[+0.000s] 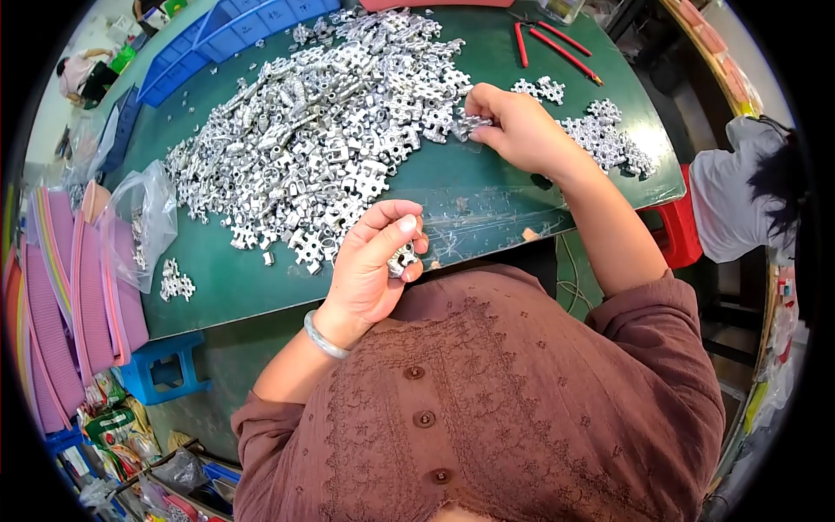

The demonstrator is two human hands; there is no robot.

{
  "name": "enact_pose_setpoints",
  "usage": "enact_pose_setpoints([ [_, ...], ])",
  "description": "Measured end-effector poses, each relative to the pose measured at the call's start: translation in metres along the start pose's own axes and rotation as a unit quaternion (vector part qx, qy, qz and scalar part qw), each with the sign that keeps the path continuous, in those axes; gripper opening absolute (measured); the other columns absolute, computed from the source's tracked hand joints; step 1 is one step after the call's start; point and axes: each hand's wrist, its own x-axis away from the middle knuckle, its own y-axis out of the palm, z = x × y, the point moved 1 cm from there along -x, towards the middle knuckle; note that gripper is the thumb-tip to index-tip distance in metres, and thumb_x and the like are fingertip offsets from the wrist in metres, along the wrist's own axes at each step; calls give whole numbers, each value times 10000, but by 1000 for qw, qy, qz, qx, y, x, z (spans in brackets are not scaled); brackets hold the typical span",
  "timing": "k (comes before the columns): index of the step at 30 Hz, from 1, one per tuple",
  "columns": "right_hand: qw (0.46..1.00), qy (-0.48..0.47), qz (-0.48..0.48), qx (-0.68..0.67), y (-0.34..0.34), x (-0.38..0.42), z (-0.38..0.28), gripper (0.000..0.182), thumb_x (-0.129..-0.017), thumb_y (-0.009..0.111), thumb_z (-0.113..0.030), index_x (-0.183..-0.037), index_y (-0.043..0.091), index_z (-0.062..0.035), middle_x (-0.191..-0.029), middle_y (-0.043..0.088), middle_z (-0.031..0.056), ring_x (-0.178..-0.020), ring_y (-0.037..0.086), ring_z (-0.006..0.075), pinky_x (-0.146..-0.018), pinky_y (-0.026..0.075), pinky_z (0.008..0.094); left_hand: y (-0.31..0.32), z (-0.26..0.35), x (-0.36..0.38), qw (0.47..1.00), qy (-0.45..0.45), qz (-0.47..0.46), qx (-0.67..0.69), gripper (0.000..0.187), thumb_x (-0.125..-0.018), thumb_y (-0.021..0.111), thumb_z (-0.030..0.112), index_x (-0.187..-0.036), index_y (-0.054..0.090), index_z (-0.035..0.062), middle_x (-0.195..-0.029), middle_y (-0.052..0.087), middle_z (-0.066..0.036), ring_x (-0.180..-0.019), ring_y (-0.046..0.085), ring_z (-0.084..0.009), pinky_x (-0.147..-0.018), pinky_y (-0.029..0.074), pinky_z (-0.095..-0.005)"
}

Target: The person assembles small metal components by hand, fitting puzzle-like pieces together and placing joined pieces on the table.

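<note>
A large heap of small silver metal castings (322, 122) covers the middle of the green table (226, 296). Close to my body, my left hand (370, 261) is closed around a metal casting (402, 259), part of which shows between the fingers. My right hand (522, 130) reaches to the heap's right edge and pinches a shiny metal casting (468, 124) between thumb and fingers. To the right of that hand lies a smaller cluster of gear-like castings (600, 135). The exact shape of the held pieces is partly hidden by my fingers.
Red-handled pliers (561, 48) lie at the back right. A blue divided bin (235, 35) stands at the back left. A clear plastic bag (143, 222) hangs over the left edge, above a blue stool (165, 370). Another person (739, 191) is at the right.
</note>
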Motion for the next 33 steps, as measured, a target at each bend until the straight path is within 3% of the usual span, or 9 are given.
enact_pose_setpoints([
  [2,997,-34,-6,-68,0,6,-8,191,-715,594,-15,-879,497,-10,-688,513,44,-648,498,139,-599,408,258,5,1,1,999,11,26,-39,191,-815,563,98,-996,509,66,-808,509,6,-688,487,-86,-477,365,-198],
  [5,983,-86,-59,-149,0,14,-29,181,-717,591,-5,-876,506,-12,-707,505,25,-660,469,97,-601,398,235,11,4,0,992,40,60,-102,251,-811,572,106,-1041,477,71,-797,500,11,-674,475,-70,-469,360,-190],
  [7,976,-105,-89,-166,1,18,-44,178,-703,595,14,-863,521,-14,-717,517,32,-660,484,111,-607,406,244,13,5,0,984,65,71,-151,281,-811,577,130,-1062,458,82,-783,496,16,-682,467,-69,-475,358,-186],
  [12,964,-122,-113,-208,13,22,-56,187,-696,601,16,-866,528,-11,-724,536,38,-664,508,115,-606,414,244,13,1,1,972,130,85,-174,127,-787,608,76,-894,551,38,-740,491,19,-551,431,-16,-408,322,-143],
  [21,939,-78,-102,-320,24,22,-50,157,-748,560,28,-895,513,-1,-769,538,6,-721,509,83,-656,427,225,4,1,5,884,258,112,-374,121,-745,636,54,-838,567,18,-738,511,7,-697,470,-71,-659,391,-200],
  [27,913,-26,-107,-393,27,20,-48,107,-771,552,-6,-875,525,-5,-734,548,8,-670,513,73,-620,431,211,2,1,5,866,272,111,-404,122,-728,648,49,-799,554,16,-741,512,-10,-683,476,-78,-642,395,-205],
  [33,902,-7,-110,-419,33,18,-46,87,-781,551,-22,-866,531,-12,-708,543,-3,-634,500,63,-575,419,201,3,2,3,814,354,81,-453,130,-703,659,33,-762,544,18,-718,503,-17,-647,475,-90,-611,398,-209],
])
